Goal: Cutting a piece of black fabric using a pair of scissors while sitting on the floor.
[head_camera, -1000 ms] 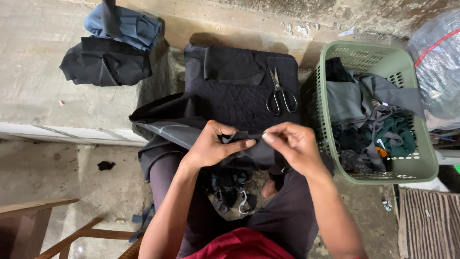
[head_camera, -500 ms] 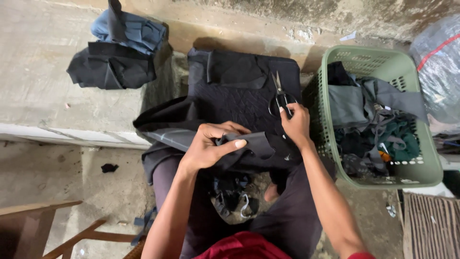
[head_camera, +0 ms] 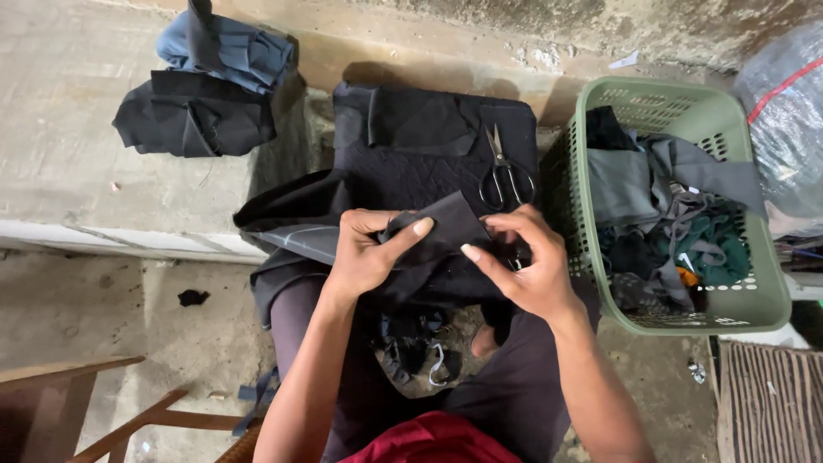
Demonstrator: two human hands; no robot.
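Concrete ledge (head_camera: 77,129) ahead of me, a stack of black cloth (head_camera: 429,146) on it, a green plastic basket (head_camera: 686,206) of mixed scraps to my right, and a pile of dark and blue cloth (head_camera: 206,94) off to my left. Over my lap I hold a small black cloth piece (head_camera: 446,227): my left hand (head_camera: 364,253) is pinched shut on its left edge, thumb on top, and my right hand (head_camera: 523,266) grips its right side, fingers curled closed around it. Scissors (head_camera: 506,176) lie on the black stack just beyond my right hand, untouched.
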